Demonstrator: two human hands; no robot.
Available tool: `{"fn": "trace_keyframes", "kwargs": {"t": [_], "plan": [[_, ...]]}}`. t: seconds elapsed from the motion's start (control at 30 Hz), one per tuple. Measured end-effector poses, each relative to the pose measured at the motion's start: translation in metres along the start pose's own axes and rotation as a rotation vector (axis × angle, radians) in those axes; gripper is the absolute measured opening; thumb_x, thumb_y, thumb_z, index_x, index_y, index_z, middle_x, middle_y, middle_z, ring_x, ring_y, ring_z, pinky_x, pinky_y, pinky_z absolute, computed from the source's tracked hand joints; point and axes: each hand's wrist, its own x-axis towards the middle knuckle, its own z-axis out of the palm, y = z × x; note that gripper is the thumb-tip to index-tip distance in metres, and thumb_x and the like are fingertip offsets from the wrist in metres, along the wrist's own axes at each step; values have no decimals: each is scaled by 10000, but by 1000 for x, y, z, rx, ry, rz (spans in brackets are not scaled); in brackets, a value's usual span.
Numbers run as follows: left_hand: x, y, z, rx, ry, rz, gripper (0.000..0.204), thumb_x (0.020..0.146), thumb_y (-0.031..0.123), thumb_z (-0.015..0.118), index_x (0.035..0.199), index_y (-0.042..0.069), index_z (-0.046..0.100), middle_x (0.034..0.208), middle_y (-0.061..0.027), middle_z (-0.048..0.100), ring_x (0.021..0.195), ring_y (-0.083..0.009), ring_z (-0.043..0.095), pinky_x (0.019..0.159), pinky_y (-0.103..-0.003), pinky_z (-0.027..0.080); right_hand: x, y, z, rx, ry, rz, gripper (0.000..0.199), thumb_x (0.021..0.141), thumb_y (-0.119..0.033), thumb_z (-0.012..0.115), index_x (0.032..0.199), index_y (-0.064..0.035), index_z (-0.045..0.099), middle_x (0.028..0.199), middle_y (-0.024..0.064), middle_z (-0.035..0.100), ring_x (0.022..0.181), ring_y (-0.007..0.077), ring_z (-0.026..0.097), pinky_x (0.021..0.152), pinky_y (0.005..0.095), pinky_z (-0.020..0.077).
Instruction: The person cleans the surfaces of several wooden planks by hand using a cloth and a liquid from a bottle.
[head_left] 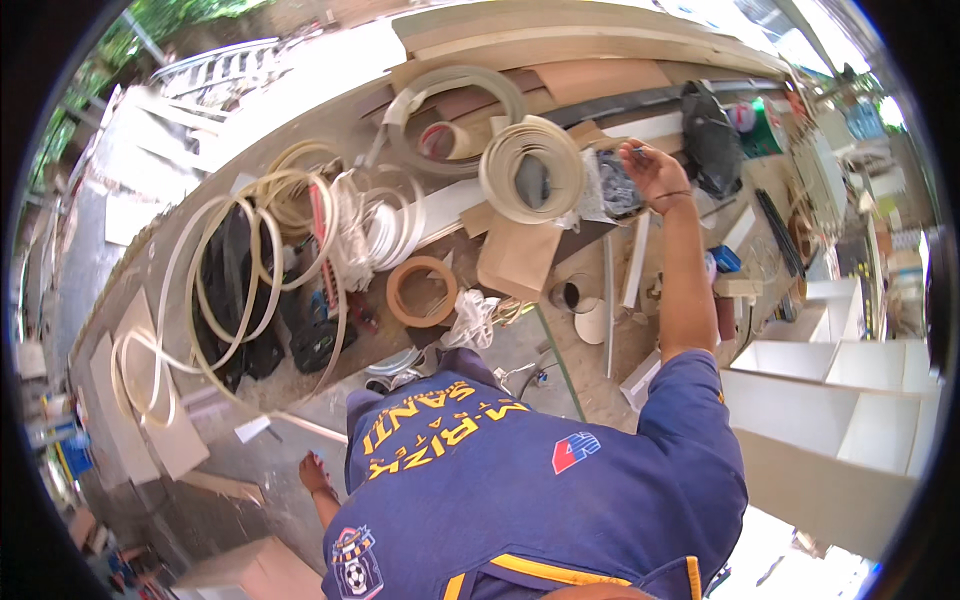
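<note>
My right hand (pixel 657 176) is raised over the far right part of the workbench (pixel 590 370), with its fingers curled together near the tips. Whatever small thing may be between them is too small to name. Beside it lies a clear plastic bag (pixel 614 185) with dark contents. A cream roll of edge banding (pixel 533 170) sits just to the left of that bag. Low at my left side hangs my left hand (pixel 315 474), its fingers drawn in, and I cannot make out what is in them. A pale strip (pixel 310 428) runs between this hand and the bench.
Loose coils of pale banding (pixel 205 290) spread over the left of the bench, near a brown tape roll (pixel 421 292). A grey coil (pixel 455 78) and a black bag (pixel 710 140) lie farther back. White shelving (pixel 840 385) stands at right, a brown box (pixel 255 572) at lower left.
</note>
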Motion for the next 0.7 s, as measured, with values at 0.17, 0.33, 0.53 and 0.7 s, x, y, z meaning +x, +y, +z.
{"fn": "trace_keyframes", "kwargs": {"t": [0.17,0.33,0.53,0.7], "plan": [[-4,-10,-15,-271,62,166,325,868,261,559,1104,38,586,960,-57,607,882,-163,573,686,-284,449,12,-3,19,-154,-484,2,352,917,-89,518,1250,23,491,1146,112,580,943,153,598,721,222,505],[-61,88,-1,-137,196,257,267,876,254,556,1038,54,626,883,-20,636,762,-106,566,622,-262,432,16,26,105,-355,-420,28,348,862,-77,591,1198,-60,504,1092,107,598,747,104,511,644,237,454],[-66,70,-14,-410,276,252,289,844,240,622,964,-22,642,836,-64,651,720,-133,609,658,-259,477,-47,149,300,-418,-742,293,370,854,-20,529,1221,-55,490,1152,147,580,768,101,489,625,199,430],[-37,26,-35,-499,227,167,344,866,280,601,1025,-25,613,894,-76,651,773,-137,621,668,-251,477,-139,305,443,-640,-902,537,348,865,-36,565,1198,-43,464,1012,129,625,685,98,498,559,203,396]]}}
